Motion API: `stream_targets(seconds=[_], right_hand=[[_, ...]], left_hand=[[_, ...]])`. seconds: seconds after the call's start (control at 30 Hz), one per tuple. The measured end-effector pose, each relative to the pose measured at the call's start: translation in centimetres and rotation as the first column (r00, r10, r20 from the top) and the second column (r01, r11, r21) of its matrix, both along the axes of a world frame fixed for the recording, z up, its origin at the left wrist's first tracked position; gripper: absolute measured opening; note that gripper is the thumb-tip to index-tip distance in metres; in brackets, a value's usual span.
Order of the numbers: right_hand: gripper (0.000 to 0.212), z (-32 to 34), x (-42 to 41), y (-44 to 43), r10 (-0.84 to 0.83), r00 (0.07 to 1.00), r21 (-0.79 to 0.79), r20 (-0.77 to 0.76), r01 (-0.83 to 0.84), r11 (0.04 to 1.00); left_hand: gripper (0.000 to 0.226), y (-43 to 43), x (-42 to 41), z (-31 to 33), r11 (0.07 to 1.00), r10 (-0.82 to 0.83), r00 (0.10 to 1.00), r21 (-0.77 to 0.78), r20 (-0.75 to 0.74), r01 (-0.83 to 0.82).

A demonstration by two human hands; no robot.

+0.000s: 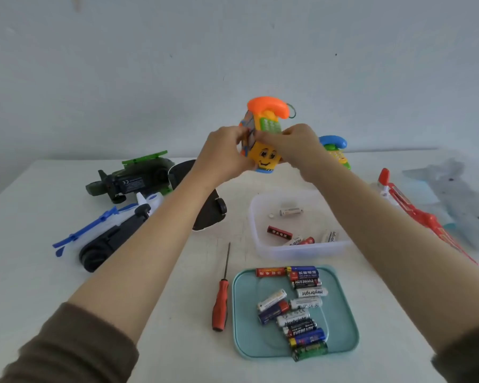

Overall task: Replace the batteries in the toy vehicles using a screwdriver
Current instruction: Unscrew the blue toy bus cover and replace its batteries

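Toy [263, 157]: likely light, hard, slick plastic; best held by its flanks.
Fingers: left hand [224, 157] and right hand [297, 146] clasp toy at twelve o'clock.

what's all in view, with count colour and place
orange toy phone: one, orange-yellow, held up centre
blue toy phone: one, blue-yellow, behind right hand
green helicopter: one, dark green, far left
blue helicopter: one, white-blue, left
upturned toy: one, black underside, behind left forearm
red plane: one, right
screwdriver: one, red handle, beside tray
tray: one, teal, near centre
tub: one, clear, behind tray
batteries: about a dozen on tray, several in tub, mixed
table: one, white, under everything
left hand: grips orange toy phone
right hand: holds orange toy phone
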State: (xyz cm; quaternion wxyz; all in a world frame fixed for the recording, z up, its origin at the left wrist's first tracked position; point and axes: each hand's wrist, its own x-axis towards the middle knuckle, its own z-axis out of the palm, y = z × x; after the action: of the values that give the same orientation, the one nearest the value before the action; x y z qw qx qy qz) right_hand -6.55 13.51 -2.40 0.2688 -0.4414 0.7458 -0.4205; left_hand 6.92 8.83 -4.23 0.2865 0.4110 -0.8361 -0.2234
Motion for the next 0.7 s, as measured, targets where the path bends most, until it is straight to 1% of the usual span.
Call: stream_targets(seconds=[0.07,0.13,0.27,0.33,0.43,0.53,0.6,0.63,0.67,0.7], right_hand=[[0.035,-1.1,-0.1,-1.2,0.031,0.999,0.047,-0.018,-0.03,0.998],[0.032,-2.0,0.1,-2.1,0.053,0.998,0.091,-0.043,-0.049,0.995],[0.031,-3.6,0.3,-3.4,0.084,0.995,0.151,-0.048,-0.076,0.986],[0.032,-4.3,0.4,-3.7,0.094,0.995,0.177,-0.017,-0.09,0.98],[0.029,-5.1,0.7,-3.8,0.108,0.992,0.228,0.062,-0.119,0.966],[0.027,-5.5,0.8,-3.6,0.108,0.991,0.292,0.076,-0.125,0.948],[0.021,-5.6,0.9,-3.7,0.119,0.99,0.3,0.078,-0.137,0.944],[0.018,-5.7,0.9,-3.7,0.127,0.989,0.297,0.077,-0.144,0.944],[0.019,-5.8,1.0,-3.6,0.136,0.988,0.296,0.069,-0.15,0.943],[0.025,-5.9,1.0,-3.6,0.144,0.988,0.298,0.058,-0.154,0.942]], left_hand=[[0.047,-1.0,-0.5,-0.9,0.998,0.04,0.993,0.044,0.111,-0.045],[0.051,-1.7,-0.8,-2.0,0.995,0.08,0.977,0.04,0.195,-0.089],[0.052,-2.7,-1.0,-3.4,0.985,0.175,0.924,-0.056,0.34,-0.166],[0.045,-2.7,-1.3,-3.6,0.98,0.2,0.87,-0.099,0.45,-0.174],[0.025,-2.1,-1.8,-3.4,0.976,0.219,0.774,-0.13,0.594,-0.177],[0.021,-1.9,-2.1,-3.7,0.976,0.216,0.702,-0.128,0.678,-0.176],[0.017,-2.1,-2.1,-3.9,0.974,0.223,0.67,-0.127,0.709,-0.189],[0.019,-2.1,-2.2,-4.0,0.971,0.228,0.649,-0.125,0.725,-0.203],[0.022,-2.1,-2.2,-3.9,0.968,0.235,0.627,-0.123,0.742,-0.218],[0.024,-2.1,-2.2,-4.0,0.963,0.251,0.607,-0.127,0.754,-0.239]])
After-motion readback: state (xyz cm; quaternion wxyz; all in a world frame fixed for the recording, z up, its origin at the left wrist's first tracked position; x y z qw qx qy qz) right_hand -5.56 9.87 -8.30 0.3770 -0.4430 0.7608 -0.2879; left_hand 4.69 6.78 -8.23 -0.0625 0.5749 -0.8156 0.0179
